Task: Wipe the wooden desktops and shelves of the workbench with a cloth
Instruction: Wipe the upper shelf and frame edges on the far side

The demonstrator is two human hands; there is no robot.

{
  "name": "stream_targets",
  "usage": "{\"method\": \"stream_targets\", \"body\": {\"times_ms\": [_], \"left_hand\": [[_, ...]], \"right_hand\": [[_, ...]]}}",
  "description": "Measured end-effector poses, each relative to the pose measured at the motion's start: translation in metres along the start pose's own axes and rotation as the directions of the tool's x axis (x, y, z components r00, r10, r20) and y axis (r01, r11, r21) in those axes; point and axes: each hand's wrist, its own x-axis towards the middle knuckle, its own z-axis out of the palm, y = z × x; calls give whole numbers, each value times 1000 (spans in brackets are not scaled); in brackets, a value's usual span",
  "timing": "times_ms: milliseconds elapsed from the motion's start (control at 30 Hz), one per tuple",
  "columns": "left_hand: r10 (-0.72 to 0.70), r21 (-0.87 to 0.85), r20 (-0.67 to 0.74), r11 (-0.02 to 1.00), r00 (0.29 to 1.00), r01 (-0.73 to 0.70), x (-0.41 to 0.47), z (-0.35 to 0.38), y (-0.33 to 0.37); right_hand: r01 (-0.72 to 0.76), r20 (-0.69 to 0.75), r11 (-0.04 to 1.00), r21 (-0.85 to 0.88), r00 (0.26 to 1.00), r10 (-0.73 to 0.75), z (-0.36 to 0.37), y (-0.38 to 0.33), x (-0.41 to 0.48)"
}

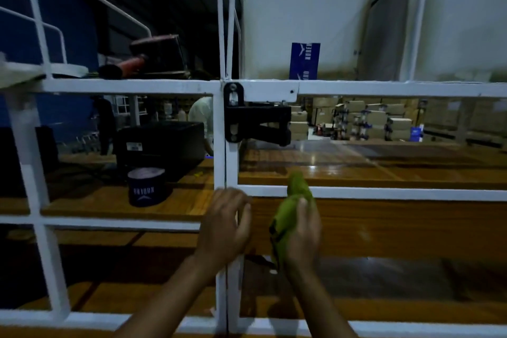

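My right hand (pixel 303 233) grips a bunched green cloth (pixel 288 211), held up in front of the white metal frame (pixel 225 145) of the workbench. The cloth's top end pokes above the lower white crossbar. My left hand (pixel 226 223) hangs beside the frame's central upright with its fingers loosely curled and nothing in it. Beyond the frame lies the wooden desktop (pixel 384 217), glossy and brown. A wooden shelf (pixel 356 164) sits higher behind it.
A dark blue round tub (pixel 146 186) and a black box (pixel 162 143) stand on the left desktop. A black bracket (pixel 255 121) is bolted to the central upright. Tools (pixel 153 57) lie on the upper left shelf. A blue sign (pixel 304 60) stands by white panels.
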Motion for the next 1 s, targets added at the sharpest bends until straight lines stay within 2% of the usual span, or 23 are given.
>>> {"method": "stream_targets", "body": {"times_ms": [33, 67, 167, 233, 300, 433, 467, 500, 633, 700, 867, 967, 1000], "left_hand": [[125, 126, -33, 985, 992, -120, 15, 0, -5], [202, 236, -44, 954, 978, -186, 29, 1, -12], [237, 425, 66, 872, 969, -242, 55, 15, -44], [286, 440, 139, 840, 948, -318, 55, 32, -67], [318, 455, 127, 823, 939, -340, 51, 47, -83], [363, 474, 76, 806, 929, -354, 49, 56, -89], [377, 463, 65, 809, 924, -363, 49, 55, -88], [386, 452, 52, 813, 921, -366, 49, 54, -88], [391, 447, 31, 818, 920, -363, 49, 56, -86], [391, 452, 16, 818, 920, -356, 50, 57, -88], [427, 418, 21, 818, 904, -396, 48, 56, -90], [411, 409, 17, 829, 912, -381, 47, 58, -91], [406, 402, 17, 834, 914, -378, 46, 58, -91]], "right_hand": [[116, -5, 993, 18, 993, -116, 9, 0, 14], [204, 74, 979, -5, 976, -203, 20, 5, 22], [421, 261, 855, -302, 899, -351, 59, 25, 49], [443, 273, 811, -382, 893, -359, 71, 25, 53], [482, 241, 780, -400, 876, -418, 79, 33, 60], [719, 375, 549, -426, 692, -616, 60, 51, 84], [736, 371, 515, -441, 671, -642, 51, 57, 92], [718, 344, 517, -466, 685, -642, 42, 63, 98], [460, 40, 704, -541, 850, -525, 30, 68, 100], [412, -4, 746, -523, 874, -486, 51, 58, 90], [564, 141, 634, -529, 795, -590, 74, 53, 75], [693, 277, 492, -527, 687, -672, 61, 65, 85], [705, 288, 473, -528, 673, -682, 55, 72, 89]]}}
